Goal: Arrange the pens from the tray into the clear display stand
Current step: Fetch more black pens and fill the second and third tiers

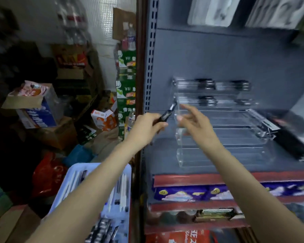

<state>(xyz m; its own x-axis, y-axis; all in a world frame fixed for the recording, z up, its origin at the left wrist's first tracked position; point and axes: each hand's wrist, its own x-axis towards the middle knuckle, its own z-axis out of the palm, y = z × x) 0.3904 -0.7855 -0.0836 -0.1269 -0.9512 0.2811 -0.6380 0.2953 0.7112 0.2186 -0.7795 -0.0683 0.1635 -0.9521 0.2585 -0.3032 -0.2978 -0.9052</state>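
Observation:
A clear tiered display stand [223, 137] sits on a grey shelf, with dark pens [206, 85] lying in its two upper rows. My left hand [144, 128] holds a black pen [167, 114] tilted up toward the stand's left edge. My right hand [195, 123] hovers over the stand's left side, fingers spread, nothing in it. The pale blue tray [128, 176] lies below my left forearm, holding several white and dark pens [121, 192]. The image is motion-blurred.
The grey shelf [165, 162] has a perforated upright [150, 58] at its left. A black box [291, 137] lies right of the stand. Packaged goods [191, 192] fill the shelf below. Cartons [37, 109] and bags [47, 174] crowd the floor at left.

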